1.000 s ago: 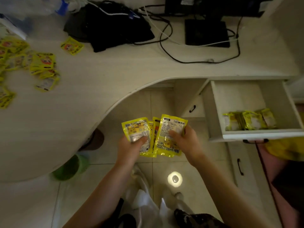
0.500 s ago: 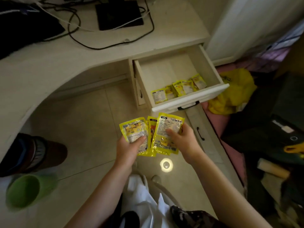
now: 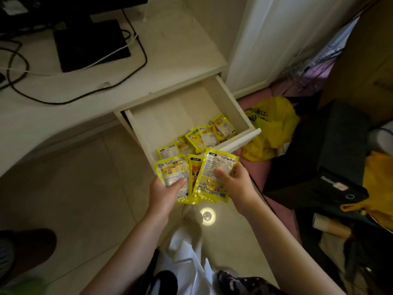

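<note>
Yellow snack packets (image 3: 214, 173) fanned upright (printed backs showing), just over the open drawer's front.

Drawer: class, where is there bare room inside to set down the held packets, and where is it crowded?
Free: in the drawer, the bare floor between the desk edge, left wall and the stored packets. Crowded: along the front panel, where they overlap.

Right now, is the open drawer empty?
No, several yellow packets lie inside the drawer, bunched toward its front panel.
</note>
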`<action>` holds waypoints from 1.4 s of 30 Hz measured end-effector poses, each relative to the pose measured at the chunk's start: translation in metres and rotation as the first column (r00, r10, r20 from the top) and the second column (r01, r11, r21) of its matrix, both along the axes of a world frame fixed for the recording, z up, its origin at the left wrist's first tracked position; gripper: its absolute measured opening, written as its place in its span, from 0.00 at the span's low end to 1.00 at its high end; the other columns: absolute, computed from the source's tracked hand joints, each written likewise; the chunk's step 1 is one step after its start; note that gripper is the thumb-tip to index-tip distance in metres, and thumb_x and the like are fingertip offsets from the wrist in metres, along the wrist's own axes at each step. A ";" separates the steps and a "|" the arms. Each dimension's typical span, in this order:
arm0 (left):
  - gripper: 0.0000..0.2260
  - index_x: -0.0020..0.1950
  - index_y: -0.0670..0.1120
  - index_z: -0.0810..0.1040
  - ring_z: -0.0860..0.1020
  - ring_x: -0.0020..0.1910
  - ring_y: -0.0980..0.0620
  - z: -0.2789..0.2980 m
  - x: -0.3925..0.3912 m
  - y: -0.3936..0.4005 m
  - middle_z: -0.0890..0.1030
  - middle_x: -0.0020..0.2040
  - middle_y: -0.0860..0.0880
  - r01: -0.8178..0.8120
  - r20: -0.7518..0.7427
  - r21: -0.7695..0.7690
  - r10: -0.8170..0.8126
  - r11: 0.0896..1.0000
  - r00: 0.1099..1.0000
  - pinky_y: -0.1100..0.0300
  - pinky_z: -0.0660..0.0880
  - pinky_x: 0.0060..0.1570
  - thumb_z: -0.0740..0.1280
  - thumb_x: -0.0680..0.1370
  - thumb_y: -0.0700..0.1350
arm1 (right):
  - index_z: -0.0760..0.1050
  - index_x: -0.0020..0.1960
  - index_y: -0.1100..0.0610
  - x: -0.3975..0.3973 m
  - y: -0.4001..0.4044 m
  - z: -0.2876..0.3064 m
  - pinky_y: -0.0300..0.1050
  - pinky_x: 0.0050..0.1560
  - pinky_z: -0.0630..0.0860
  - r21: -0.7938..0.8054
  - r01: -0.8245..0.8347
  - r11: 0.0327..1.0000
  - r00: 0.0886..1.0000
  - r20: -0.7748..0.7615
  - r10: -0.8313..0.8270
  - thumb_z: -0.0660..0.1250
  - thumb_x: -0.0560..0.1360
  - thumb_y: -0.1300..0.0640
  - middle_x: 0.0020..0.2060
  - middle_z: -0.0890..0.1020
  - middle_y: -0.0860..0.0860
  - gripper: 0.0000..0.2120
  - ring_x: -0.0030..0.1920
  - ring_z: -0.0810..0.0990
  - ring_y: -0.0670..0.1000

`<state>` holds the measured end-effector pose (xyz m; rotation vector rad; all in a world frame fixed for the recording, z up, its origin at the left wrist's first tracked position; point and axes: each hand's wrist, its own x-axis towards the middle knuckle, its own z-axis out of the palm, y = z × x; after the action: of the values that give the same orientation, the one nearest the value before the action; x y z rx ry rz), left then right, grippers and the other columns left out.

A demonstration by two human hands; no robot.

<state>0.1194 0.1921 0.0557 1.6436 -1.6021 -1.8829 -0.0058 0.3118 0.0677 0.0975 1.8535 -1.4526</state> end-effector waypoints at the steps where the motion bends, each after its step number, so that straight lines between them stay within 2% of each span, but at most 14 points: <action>1: 0.17 0.54 0.49 0.71 0.75 0.42 0.57 -0.002 -0.010 -0.007 0.76 0.43 0.56 0.001 0.006 0.006 -0.001 1.000 1.000 0.60 0.66 0.50 0.75 0.71 0.45 | 0.72 0.61 0.58 -0.011 -0.007 -0.001 0.60 0.54 0.80 0.002 -0.003 1.000 1.000 0.007 0.003 0.67 0.75 0.63 0.54 0.82 0.56 0.15 0.52 0.83 0.56; 4: 0.19 0.56 0.47 0.74 0.78 0.47 0.51 -0.007 -0.040 -0.028 0.80 0.49 0.51 0.008 0.020 0.015 -0.009 1.000 1.000 0.59 0.68 0.49 0.76 0.70 0.46 | 0.71 0.62 0.57 -0.042 -0.026 -0.006 0.61 0.54 0.80 -0.007 -0.002 1.000 1.000 0.022 0.002 0.67 0.76 0.62 0.55 0.82 0.55 0.16 0.53 0.83 0.56; 8: 0.15 0.53 0.49 0.77 0.80 0.46 0.52 -0.017 -0.076 -0.049 0.82 0.48 0.51 0.010 0.023 0.028 -0.011 1.000 1.000 0.59 0.72 0.47 0.76 0.70 0.44 | 0.71 0.61 0.56 -0.078 -0.048 -0.011 0.56 0.50 0.82 0.015 0.003 1.000 1.000 0.022 -0.003 0.67 0.76 0.61 0.54 0.81 0.55 0.14 0.52 0.83 0.55; 11: 0.16 0.55 0.48 0.77 0.80 0.49 0.49 -0.026 -0.101 -0.059 0.82 0.50 0.49 0.001 0.038 0.049 -0.003 0.999 0.999 0.56 0.73 0.49 0.76 0.70 0.45 | 0.70 0.60 0.55 -0.106 -0.062 -0.020 0.56 0.50 0.81 0.055 -0.015 0.998 1.000 0.022 0.014 0.67 0.76 0.60 0.55 0.81 0.54 0.14 0.52 0.82 0.55; 15: 0.18 0.57 0.46 0.77 0.80 0.49 0.49 -0.042 -0.135 -0.070 0.82 0.51 0.48 -0.033 0.090 0.094 0.024 0.995 0.996 0.60 0.70 0.45 0.76 0.70 0.47 | 0.69 0.60 0.54 -0.147 -0.081 -0.036 0.59 0.52 0.81 0.126 -0.067 0.990 0.998 0.023 0.065 0.68 0.76 0.58 0.55 0.81 0.54 0.15 0.52 0.82 0.55; 20: 0.16 0.55 0.47 0.76 0.80 0.47 0.47 -0.066 -0.178 -0.083 0.82 0.51 0.47 -0.084 0.190 0.106 0.062 0.991 0.980 0.57 0.72 0.46 0.75 0.71 0.48 | 0.70 0.61 0.57 -0.201 -0.102 -0.054 0.53 0.47 0.82 0.150 -0.186 0.971 0.981 0.090 0.174 0.67 0.76 0.61 0.53 0.81 0.55 0.15 0.50 0.83 0.54; 23: 0.18 0.58 0.45 0.75 0.78 0.47 0.47 -0.078 -0.204 -0.091 0.81 0.52 0.46 -0.121 0.216 0.133 0.091 0.984 0.972 0.57 0.70 0.45 0.74 0.72 0.47 | 0.71 0.60 0.57 -0.230 -0.115 -0.068 0.59 0.52 0.80 0.169 -0.236 0.957 0.965 0.156 0.210 0.68 0.75 0.61 0.54 0.81 0.56 0.15 0.52 0.82 0.57; 26: 0.17 0.58 0.44 0.74 0.77 0.46 0.48 -0.094 -0.227 -0.101 0.80 0.51 0.47 -0.162 0.226 0.153 0.125 0.975 0.966 0.58 0.69 0.45 0.73 0.73 0.47 | 0.73 0.55 0.55 -0.257 -0.134 -0.084 0.61 0.54 0.79 0.173 -0.292 0.941 0.945 0.207 0.255 0.68 0.75 0.62 0.52 0.81 0.56 0.10 0.52 0.82 0.58; 29: 0.18 0.58 0.44 0.74 0.77 0.48 0.46 -0.117 -0.246 -0.114 0.79 0.53 0.46 -0.203 0.261 0.134 0.163 0.970 0.951 0.57 0.71 0.46 0.74 0.72 0.46 | 0.73 0.58 0.58 -0.279 -0.155 -0.105 0.64 0.54 0.78 0.179 -0.331 0.926 0.929 0.232 0.288 0.67 0.75 0.63 0.54 0.81 0.58 0.12 0.53 0.82 0.59; 31: 0.21 0.60 0.43 0.75 0.79 0.50 0.44 -0.133 -0.256 -0.122 0.80 0.56 0.43 -0.209 0.281 0.115 0.170 0.971 0.945 0.57 0.72 0.45 0.75 0.71 0.45 | 0.73 0.59 0.60 -0.289 -0.168 -0.121 0.64 0.56 0.77 0.174 -0.363 0.915 0.916 0.245 0.317 0.66 0.75 0.64 0.55 0.81 0.59 0.12 0.54 0.81 0.59; 34: 0.21 0.60 0.42 0.76 0.79 0.49 0.43 -0.155 -0.266 -0.132 0.80 0.55 0.42 -0.188 0.326 0.087 0.150 0.978 0.933 0.59 0.72 0.37 0.76 0.70 0.45 | 0.76 0.58 0.60 -0.298 -0.186 -0.138 0.60 0.58 0.77 0.218 -0.437 0.873 0.890 0.243 0.385 0.66 0.75 0.65 0.54 0.82 0.57 0.11 0.55 0.81 0.58; 35: 0.20 0.58 0.42 0.77 0.80 0.49 0.43 -0.160 -0.269 -0.133 0.81 0.54 0.42 -0.179 0.333 0.071 0.146 0.981 0.931 0.59 0.73 0.38 0.76 0.69 0.44 | 0.76 0.59 0.61 -0.300 -0.190 -0.144 0.59 0.58 0.77 0.239 -0.464 0.853 0.879 0.246 0.409 0.66 0.75 0.65 0.55 0.81 0.58 0.12 0.56 0.81 0.58; 39: 0.19 0.55 0.42 0.79 0.81 0.50 0.43 -0.178 -0.276 -0.136 0.83 0.52 0.41 -0.197 0.374 0.043 0.167 0.980 0.912 0.50 0.78 0.52 0.78 0.67 0.45 | 0.76 0.61 0.62 -0.304 -0.202 -0.162 0.59 0.59 0.77 0.304 -0.510 0.804 0.854 0.285 0.435 0.67 0.75 0.64 0.57 0.81 0.60 0.15 0.57 0.81 0.59; 42: 0.23 0.57 0.42 0.77 0.81 0.51 0.41 -0.182 -0.277 -0.138 0.82 0.52 0.42 -0.182 0.390 0.015 0.162 0.983 0.907 0.47 0.77 0.54 0.78 0.65 0.47 | 0.75 0.62 0.62 -0.307 -0.204 -0.167 0.52 0.60 0.76 0.373 -0.558 0.741 0.830 0.237 0.505 0.67 0.75 0.63 0.58 0.81 0.59 0.16 0.59 0.79 0.58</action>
<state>-0.1571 0.0541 -0.1266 2.2112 -1.4796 -1.5952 -0.3126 0.1074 -0.0993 -0.1273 1.8650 -0.6140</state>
